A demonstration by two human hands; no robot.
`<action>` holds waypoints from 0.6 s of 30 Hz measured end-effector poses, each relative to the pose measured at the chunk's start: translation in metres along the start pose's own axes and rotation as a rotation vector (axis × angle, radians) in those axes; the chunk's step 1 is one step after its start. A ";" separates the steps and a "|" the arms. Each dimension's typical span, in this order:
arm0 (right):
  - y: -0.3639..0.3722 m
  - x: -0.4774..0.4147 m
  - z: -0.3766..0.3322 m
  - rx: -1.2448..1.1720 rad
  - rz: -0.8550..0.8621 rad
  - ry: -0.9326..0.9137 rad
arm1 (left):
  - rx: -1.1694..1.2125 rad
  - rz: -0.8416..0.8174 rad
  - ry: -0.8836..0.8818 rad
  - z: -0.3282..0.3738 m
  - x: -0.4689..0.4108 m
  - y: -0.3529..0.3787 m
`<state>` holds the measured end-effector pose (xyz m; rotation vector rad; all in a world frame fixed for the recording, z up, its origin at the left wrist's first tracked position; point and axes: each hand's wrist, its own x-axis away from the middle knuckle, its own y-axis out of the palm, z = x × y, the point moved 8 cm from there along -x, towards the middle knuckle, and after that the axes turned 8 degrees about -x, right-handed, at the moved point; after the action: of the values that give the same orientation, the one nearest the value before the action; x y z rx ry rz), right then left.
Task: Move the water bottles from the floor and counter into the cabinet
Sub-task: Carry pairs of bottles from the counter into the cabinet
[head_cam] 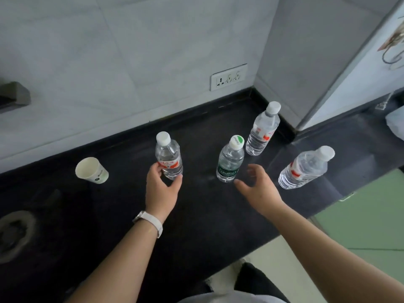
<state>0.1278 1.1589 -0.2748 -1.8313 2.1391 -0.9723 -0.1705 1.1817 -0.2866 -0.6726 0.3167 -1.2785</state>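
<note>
You are holding both arms stretched forward over the dark table (203,215). Your left grip (162,186) is grasping the lower part of the red-label bottle (169,157), which is standing upright near the table's middle. Your right grip (259,185) is released, with fingers spread, hovering just beside the green-label bottle (229,162). The far bottle (262,130) is standing near the back right corner and the tilted-looking bottle (303,169) by the front edge.

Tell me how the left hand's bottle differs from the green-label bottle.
The left-hand bottle has a white cap; the green-label bottle has a green-and-white one. Labels: red on the left-hand bottle, dark green on the green-label bottle. The left hand grips the first; the right hand hovers open beside the second. Both stand upright on the counter.
</note>
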 end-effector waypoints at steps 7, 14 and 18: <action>0.013 -0.039 -0.010 -0.097 -0.154 -0.089 | 0.119 0.127 -0.107 0.016 -0.017 0.008; 0.031 -0.066 -0.009 -0.220 -0.285 -0.113 | 0.111 0.212 -0.234 0.013 -0.023 0.015; 0.032 -0.073 -0.013 -0.267 -0.334 -0.139 | 0.100 0.249 -0.307 0.009 -0.020 0.014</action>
<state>0.1121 1.2330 -0.3041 -2.3623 1.9992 -0.6117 -0.1601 1.2052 -0.2914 -0.7093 0.0797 -0.9315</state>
